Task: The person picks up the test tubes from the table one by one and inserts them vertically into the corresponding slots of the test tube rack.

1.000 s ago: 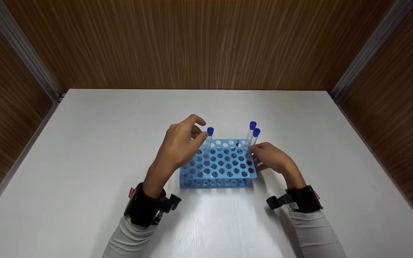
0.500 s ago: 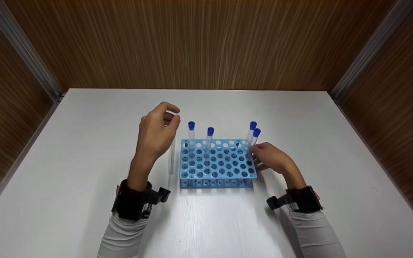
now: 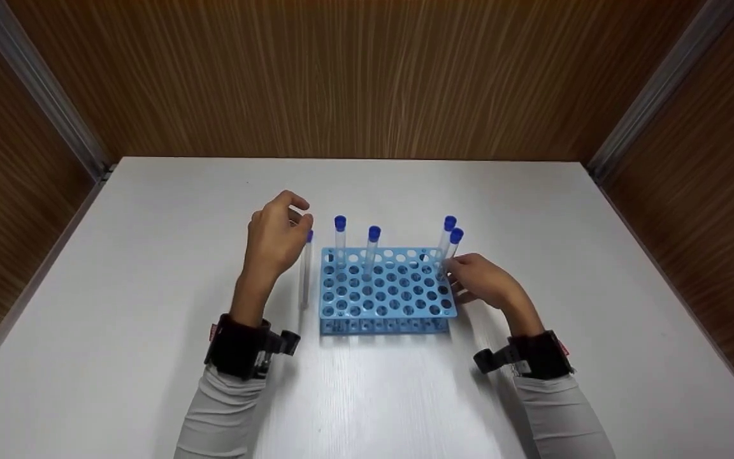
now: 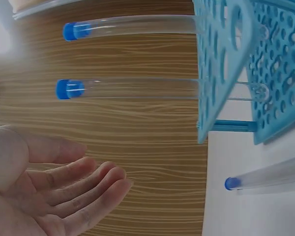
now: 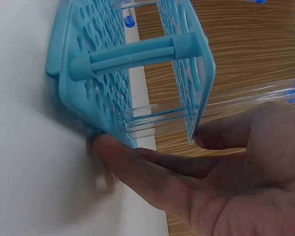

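A blue test tube rack (image 3: 387, 293) stands in the middle of the table, with several blue-capped test tubes upright in it: two at its left, including one test tube (image 4: 137, 88) in the left wrist view, and two at its right end. My right hand (image 3: 485, 280) holds the rack's right end, thumb at the top plate and fingers against the base in the right wrist view. Left of the rack, a loose blue-capped test tube (image 3: 305, 280) lies on the table. Over its capped end hovers my left hand (image 3: 276, 239), fingers loosely bent, apart from it in the left wrist view (image 4: 59, 182).
The white table (image 3: 150, 268) extends around the rack on every side. Wood-grain panels (image 3: 367, 76) enclose it at the back and both sides. Each wrist wears a black camera strap, such as the left strap (image 3: 236, 347).
My left hand has drawn back leftward from the rack, uncovering an upright tube at its left, then lowered slightly over the loose tube. My right hand has stayed on the rack.
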The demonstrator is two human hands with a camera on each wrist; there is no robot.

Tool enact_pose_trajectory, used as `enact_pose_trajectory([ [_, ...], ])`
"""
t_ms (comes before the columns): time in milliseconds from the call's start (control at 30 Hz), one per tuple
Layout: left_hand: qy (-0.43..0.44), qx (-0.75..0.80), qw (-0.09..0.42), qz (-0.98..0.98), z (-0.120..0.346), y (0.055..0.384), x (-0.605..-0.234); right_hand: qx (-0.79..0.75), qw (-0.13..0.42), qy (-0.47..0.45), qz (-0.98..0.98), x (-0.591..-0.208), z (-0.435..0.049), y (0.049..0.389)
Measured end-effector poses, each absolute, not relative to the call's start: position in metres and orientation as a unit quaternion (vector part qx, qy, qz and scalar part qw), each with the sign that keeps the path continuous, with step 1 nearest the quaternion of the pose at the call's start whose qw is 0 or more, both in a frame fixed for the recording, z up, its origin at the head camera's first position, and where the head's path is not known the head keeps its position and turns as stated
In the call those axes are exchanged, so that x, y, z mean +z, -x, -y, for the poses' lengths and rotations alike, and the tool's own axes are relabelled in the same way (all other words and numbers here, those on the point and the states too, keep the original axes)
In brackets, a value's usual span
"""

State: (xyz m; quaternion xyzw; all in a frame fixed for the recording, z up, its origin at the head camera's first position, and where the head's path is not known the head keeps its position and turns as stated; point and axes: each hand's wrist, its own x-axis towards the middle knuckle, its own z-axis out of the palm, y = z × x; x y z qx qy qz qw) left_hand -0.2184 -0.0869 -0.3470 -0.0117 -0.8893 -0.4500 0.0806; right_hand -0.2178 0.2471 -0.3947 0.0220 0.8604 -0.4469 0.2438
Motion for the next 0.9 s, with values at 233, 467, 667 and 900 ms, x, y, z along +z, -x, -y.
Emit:
enact_pose_trajectory([
  [233,0.007,-0.436,0.072,0.897,0.086,0.227,-0.363,-0.454,0.246,-0.023,-0.856,-0.396,-0.247,0.218],
  [467,-0.008,-0.431,0.053,0.901,0.087,0.236,-0.378,-0.445,0.247,-0.02,-0.861,-0.395,-0.247,0.218],
  [667,-0.02,-0.432,0.042,0.901,0.087,0.239,-0.385,-0.436,0.244,-0.021,-0.866,-0.395,-0.248,0.218],
  [900,-0.019,-0.417,-0.006,0.909,0.087,0.241,-0.391,-0.435,0.245,-0.021,-0.866,-0.396,-0.248,0.219],
])
